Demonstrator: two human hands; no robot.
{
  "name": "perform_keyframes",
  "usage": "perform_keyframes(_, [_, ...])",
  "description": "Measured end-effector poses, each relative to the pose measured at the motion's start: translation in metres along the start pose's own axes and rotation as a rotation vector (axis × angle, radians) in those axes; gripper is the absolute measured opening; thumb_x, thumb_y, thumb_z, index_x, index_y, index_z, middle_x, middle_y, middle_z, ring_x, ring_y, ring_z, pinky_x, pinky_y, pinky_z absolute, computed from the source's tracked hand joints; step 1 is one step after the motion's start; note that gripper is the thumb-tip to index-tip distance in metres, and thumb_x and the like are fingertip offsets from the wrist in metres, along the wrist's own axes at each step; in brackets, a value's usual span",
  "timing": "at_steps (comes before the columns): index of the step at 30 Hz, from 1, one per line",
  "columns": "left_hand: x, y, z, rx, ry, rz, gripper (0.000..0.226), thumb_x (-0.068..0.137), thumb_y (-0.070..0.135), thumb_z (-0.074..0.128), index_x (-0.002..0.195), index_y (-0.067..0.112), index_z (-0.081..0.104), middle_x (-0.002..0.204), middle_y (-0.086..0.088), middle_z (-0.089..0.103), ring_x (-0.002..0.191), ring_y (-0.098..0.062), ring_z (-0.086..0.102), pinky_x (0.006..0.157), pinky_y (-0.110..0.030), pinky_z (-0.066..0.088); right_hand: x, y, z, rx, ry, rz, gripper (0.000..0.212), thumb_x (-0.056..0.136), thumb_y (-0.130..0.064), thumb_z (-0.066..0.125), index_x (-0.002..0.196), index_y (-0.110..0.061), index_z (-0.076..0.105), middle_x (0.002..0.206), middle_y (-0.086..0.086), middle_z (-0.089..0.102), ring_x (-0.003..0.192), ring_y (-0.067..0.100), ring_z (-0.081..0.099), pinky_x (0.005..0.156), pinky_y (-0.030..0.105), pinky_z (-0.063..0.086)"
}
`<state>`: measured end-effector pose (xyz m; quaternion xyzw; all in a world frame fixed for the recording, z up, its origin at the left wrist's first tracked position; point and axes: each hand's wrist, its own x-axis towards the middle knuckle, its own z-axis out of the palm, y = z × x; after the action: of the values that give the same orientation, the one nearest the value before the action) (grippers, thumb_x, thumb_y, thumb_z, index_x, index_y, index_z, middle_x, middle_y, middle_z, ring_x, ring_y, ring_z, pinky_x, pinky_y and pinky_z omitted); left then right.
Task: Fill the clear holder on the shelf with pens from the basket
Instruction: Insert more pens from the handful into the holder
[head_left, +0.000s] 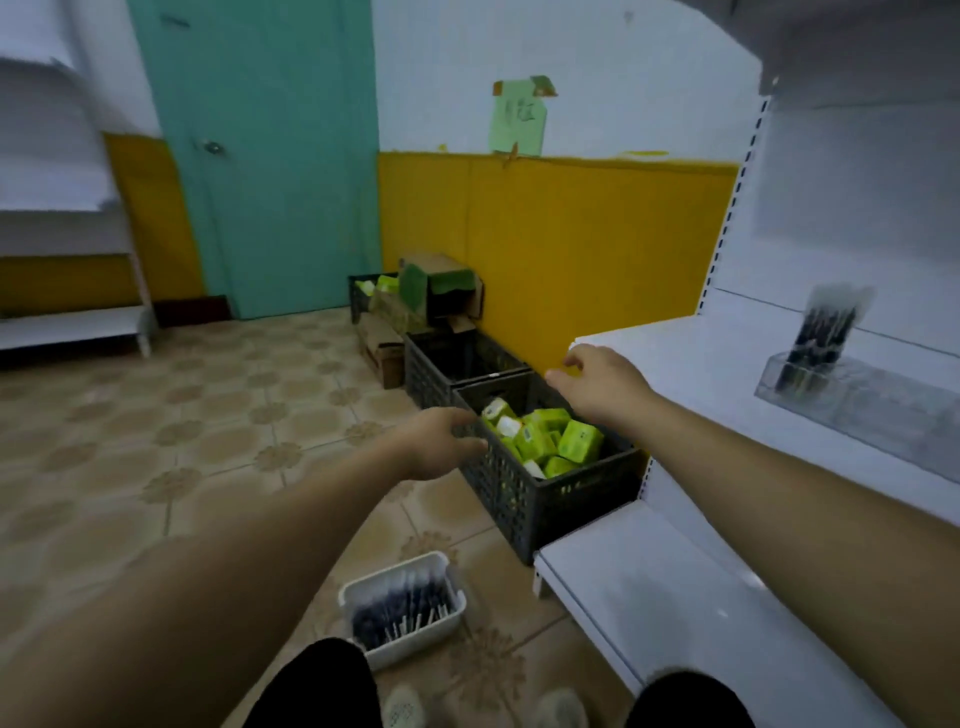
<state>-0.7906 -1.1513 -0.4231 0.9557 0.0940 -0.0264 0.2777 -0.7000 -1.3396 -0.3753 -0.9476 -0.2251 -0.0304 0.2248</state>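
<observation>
Two knees in black trousers (311, 686) frame the near edge, with pale shoes (405, 706) between them on the tiled floor (156, 426). Just beyond the shoes a white basket (441, 564) sits on the floor, holding dark pens (400, 610) with white ends.

Both bare arms reach forward. The left hand (439, 441) hovers at the left rim of a dark slotted crate (519, 499) filled with green packets (556, 436). Its grip is loose and holds nothing; blur hides whether it touches the rim. The right hand (602, 384) hangs over the crate's far right corner, near the edge of a white shelf (701, 364), with its grip relaxed, fingers spread and empty.

Well to the right on that shelf stands the clear holder (883, 410), with a bundle of dark pens (821, 332) upright in its left end. A second dark crate (447, 364) and a teal door (270, 156) lie farther off.
</observation>
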Motion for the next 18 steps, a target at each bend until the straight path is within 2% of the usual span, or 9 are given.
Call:
perform_keyframes(4, [-0.011, -0.049, 0.006, -0.045, 0.002, -0.119, 0.06, 0.096, 0.04, 0.054, 0.148, 0.016, 0.034, 0.153, -0.004, 0.034, 0.136, -0.023, 0.038, 0.1, -0.028, 0.034, 0.021, -0.025, 0.049, -0.001, -0.146, -0.017, 0.051, 0.098, -0.047, 0.045, 0.137, -0.014, 0.043, 0.129, 0.01, 0.053, 0.097, 0.027, 0.056, 0.08, 0.041, 0.049])
perform_keyframes(8, [-0.008, -0.107, 0.025, -0.08, -0.034, -0.27, 0.062, 0.094, 0.041, 0.055, 0.148, 0.018, 0.034, 0.153, -0.005, 0.035, 0.136, -0.024, 0.039, 0.106, -0.033, 0.034, 0.048, -0.036, 0.111, 0.001, -0.259, -0.049, 0.049, 0.098, -0.047, 0.045, 0.133, -0.013, 0.045, 0.13, 0.011, 0.052, 0.105, 0.029, 0.054, 0.083, 0.041, 0.048])
perform_keyframes(14, [0.024, -0.213, 0.077, -0.131, -0.14, -0.463, 0.062, 0.095, 0.043, 0.054, 0.148, 0.019, 0.033, 0.152, -0.005, 0.037, 0.134, -0.023, 0.042, 0.106, -0.031, 0.034, 0.1, -0.038, 0.248, 0.036, -0.465, 0.005, 0.054, 0.098, -0.044, 0.045, 0.141, -0.012, 0.04, 0.142, 0.009, 0.046, 0.118, 0.027, 0.05, 0.088, 0.033, 0.044])
perform_keyframes(18, [0.06, -0.28, 0.13, -0.183, -0.238, -0.573, 0.064, 0.095, 0.042, 0.054, 0.149, 0.015, 0.032, 0.153, -0.006, 0.035, 0.136, -0.025, 0.039, 0.11, -0.034, 0.034, 0.126, -0.018, 0.349, 0.054, -0.589, 0.063, 0.056, 0.096, -0.046, 0.045, 0.14, -0.012, 0.04, 0.138, 0.009, 0.049, 0.099, 0.023, 0.054, 0.081, 0.032, 0.045])
